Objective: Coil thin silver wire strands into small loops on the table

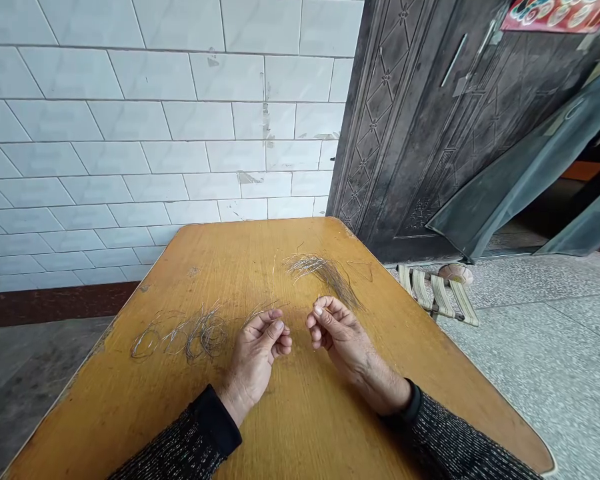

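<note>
Hands (256,348) pinched, apart | left's thin wire (273,287) | long axis pointing away, wallward

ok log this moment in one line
left hand: pinching thin metal wire; right hand: pinched, contents unclear; yellow wooden table: coiled grey wires, loose grey wire bundle

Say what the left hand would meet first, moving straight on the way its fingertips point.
The left hand would probably meet the right hand, just across the gap; exact depth is unclear.

Bright, diffuse light, soft shadows, stretched edges
</note>
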{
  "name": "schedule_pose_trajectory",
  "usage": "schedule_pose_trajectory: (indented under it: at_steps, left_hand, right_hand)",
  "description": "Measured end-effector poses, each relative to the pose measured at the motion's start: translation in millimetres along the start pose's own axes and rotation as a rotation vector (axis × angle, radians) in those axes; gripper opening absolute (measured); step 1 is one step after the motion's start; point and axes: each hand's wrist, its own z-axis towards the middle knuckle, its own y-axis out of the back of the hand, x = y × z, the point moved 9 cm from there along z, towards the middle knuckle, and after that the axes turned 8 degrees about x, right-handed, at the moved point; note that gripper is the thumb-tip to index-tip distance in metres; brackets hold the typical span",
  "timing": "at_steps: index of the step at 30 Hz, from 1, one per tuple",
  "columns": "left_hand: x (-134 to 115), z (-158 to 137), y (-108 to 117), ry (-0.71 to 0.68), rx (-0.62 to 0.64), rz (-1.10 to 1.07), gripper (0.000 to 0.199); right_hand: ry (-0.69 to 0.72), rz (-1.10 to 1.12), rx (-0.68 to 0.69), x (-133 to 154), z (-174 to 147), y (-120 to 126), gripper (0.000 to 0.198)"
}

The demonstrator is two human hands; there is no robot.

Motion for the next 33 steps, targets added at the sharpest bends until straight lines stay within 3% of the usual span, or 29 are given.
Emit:
schedule_pose_trajectory:
  at_steps: [6, 13, 17, 24, 33]
  left_hand:
    - [-10, -2, 4, -0.08, -0.055, 0.253, 0.031]
    - [-20, -7, -13, -0.184, 0.096, 0.536, 0.034]
    - [-22, -8, -16, -0.203, 0.111, 0.626, 0.036]
    - [-26, -10, -22, -0.263, 0.15, 0.78, 0.039]
    - [-31, -11, -28, -0.313, 0.166, 0.899, 0.04]
  right_hand:
    - [0.143, -0.417, 0.019, 12, -4, -5, 0.019]
    - [0.423, -1.188, 0.033, 31, -15, -21, 0.018]
    - [0.584, -1.458, 0.086, 38, -23, -37, 0.021]
    - [0.596, -1.521, 0.151, 37, -28, -46, 0.026]
    - [0.496, -1.881, 0.193, 19, -26, -44, 0.036]
